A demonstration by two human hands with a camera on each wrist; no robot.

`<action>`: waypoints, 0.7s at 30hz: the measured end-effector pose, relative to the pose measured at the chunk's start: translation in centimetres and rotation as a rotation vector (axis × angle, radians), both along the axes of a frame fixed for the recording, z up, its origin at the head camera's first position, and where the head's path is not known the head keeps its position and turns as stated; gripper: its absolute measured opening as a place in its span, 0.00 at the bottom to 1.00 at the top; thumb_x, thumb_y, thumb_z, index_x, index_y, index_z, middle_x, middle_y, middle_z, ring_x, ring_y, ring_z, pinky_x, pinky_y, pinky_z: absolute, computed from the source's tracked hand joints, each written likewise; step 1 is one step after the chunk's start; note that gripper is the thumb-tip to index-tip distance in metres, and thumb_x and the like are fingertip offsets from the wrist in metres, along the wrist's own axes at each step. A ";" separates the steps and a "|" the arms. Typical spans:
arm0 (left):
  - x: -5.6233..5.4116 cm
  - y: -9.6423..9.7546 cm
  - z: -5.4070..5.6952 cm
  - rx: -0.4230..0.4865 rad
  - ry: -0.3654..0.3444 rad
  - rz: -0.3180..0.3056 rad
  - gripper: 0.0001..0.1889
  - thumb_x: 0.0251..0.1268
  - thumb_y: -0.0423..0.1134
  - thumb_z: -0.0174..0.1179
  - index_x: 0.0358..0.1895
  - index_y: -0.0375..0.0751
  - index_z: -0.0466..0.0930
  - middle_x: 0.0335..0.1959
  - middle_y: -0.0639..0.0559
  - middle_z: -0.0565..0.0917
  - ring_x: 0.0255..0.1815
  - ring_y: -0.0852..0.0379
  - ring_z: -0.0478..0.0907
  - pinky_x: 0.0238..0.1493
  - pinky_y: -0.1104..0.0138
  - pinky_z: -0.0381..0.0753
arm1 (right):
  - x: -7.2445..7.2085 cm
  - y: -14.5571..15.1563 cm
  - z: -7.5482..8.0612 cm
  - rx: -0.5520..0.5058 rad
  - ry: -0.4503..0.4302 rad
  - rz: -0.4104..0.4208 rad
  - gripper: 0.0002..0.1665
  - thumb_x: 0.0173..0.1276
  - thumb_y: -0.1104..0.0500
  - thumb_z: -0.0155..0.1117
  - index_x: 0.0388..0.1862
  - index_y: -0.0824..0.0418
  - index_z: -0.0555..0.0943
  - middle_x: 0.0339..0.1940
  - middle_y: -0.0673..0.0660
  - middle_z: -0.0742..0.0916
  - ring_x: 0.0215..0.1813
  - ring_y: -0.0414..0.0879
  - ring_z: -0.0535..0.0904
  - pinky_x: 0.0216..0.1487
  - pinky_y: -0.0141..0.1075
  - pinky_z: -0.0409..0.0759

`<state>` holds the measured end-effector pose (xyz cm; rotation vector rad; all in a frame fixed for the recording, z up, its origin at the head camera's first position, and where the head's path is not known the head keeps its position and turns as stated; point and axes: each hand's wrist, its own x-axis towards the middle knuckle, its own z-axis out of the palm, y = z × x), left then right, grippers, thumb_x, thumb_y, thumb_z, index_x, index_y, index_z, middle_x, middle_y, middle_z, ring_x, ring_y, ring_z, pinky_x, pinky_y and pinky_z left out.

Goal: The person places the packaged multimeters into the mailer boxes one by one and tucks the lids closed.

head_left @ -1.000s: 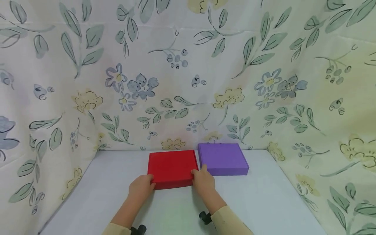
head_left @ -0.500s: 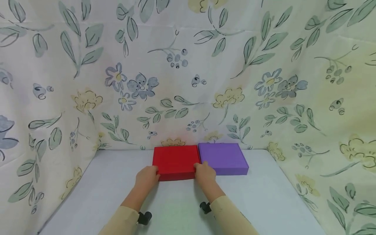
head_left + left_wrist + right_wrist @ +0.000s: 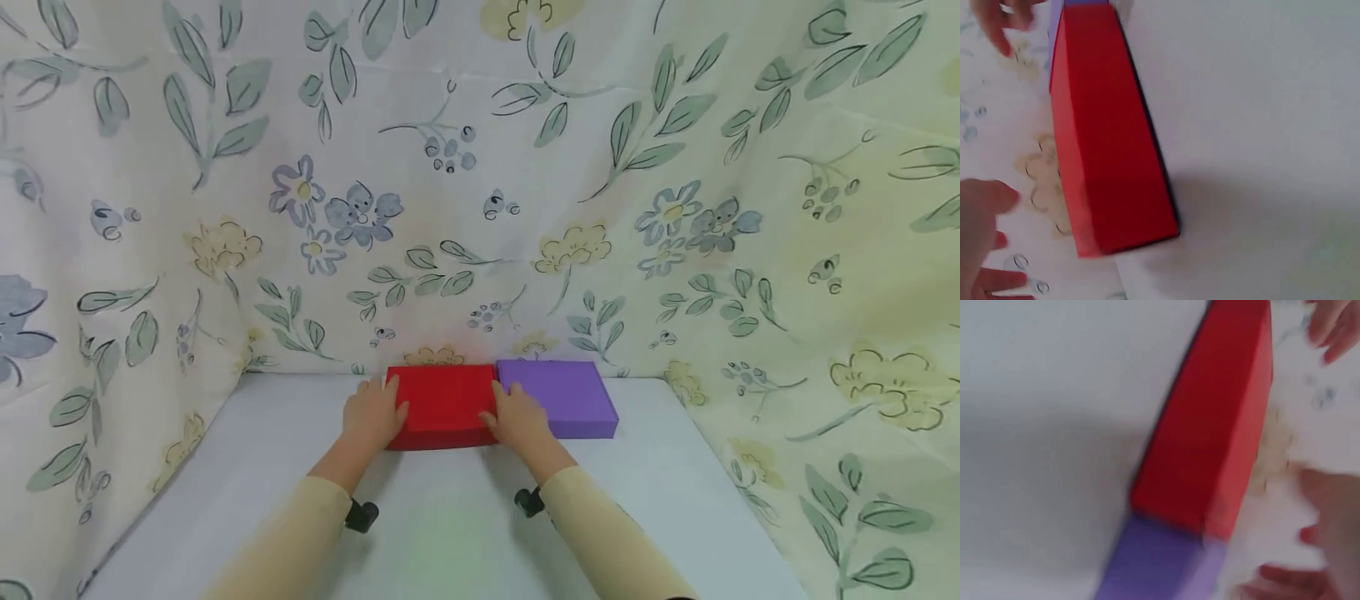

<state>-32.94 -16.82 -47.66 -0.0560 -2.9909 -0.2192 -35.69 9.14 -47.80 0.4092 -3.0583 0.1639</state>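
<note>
A flat red box (image 3: pixel 442 396) lies on the white table against the back cloth. Close along its right side lies a flat purple box (image 3: pixel 558 390). My left hand (image 3: pixel 372 414) is over the red box's left side, fingers loosely spread. Over the right side, near the seam with the purple box, is my right hand (image 3: pixel 521 419), also with spread fingers. In the left wrist view a gap shows between the left hand (image 3: pixel 979 219) and the red box (image 3: pixel 1110 137). The blurred right wrist view likewise shows the right hand (image 3: pixel 1338 519) apart from the box.
A floral cloth (image 3: pixel 450 192) hangs behind the table and along both sides. White tabletop (image 3: pixel 450 533) stretches in front of the boxes. Dark wrist devices (image 3: pixel 363 516) sit under the sleeves.
The red box has slid back and right until it lies beside the purple box. Both hands have let go of its sides and risen, fingers spreading. The head view has shifted slightly.
</note>
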 end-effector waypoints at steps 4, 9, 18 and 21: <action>-3.4 -0.7 2.6 -0.001 0.031 -0.063 0.34 0.79 0.49 0.52 0.77 0.29 0.59 0.77 0.28 0.58 0.78 0.29 0.54 0.71 0.39 0.63 | -3.8 1.8 3.5 0.001 0.121 0.041 0.38 0.82 0.41 0.47 0.80 0.62 0.63 0.73 0.66 0.72 0.73 0.61 0.69 0.72 0.53 0.69; -6.3 1.3 6.5 0.035 0.026 -0.106 0.36 0.82 0.52 0.41 0.81 0.29 0.50 0.82 0.32 0.48 0.83 0.35 0.40 0.78 0.43 0.48 | -6.7 3.4 8.1 0.059 0.163 0.001 0.40 0.83 0.42 0.41 0.83 0.62 0.55 0.83 0.65 0.58 0.83 0.62 0.49 0.79 0.58 0.46; -8.1 3.5 10.8 -0.034 0.030 -0.045 0.39 0.82 0.59 0.34 0.84 0.37 0.40 0.84 0.39 0.37 0.84 0.39 0.30 0.79 0.44 0.38 | -6.3 1.6 12.1 0.110 0.158 -0.016 0.45 0.80 0.34 0.39 0.86 0.56 0.48 0.85 0.63 0.50 0.84 0.61 0.43 0.79 0.60 0.45; -7.9 3.2 11.2 -0.036 0.030 -0.035 0.39 0.82 0.59 0.35 0.84 0.37 0.41 0.84 0.38 0.38 0.84 0.39 0.31 0.79 0.44 0.38 | -6.0 1.2 12.2 0.111 0.157 -0.008 0.45 0.80 0.35 0.40 0.86 0.56 0.49 0.85 0.63 0.51 0.84 0.62 0.44 0.79 0.59 0.44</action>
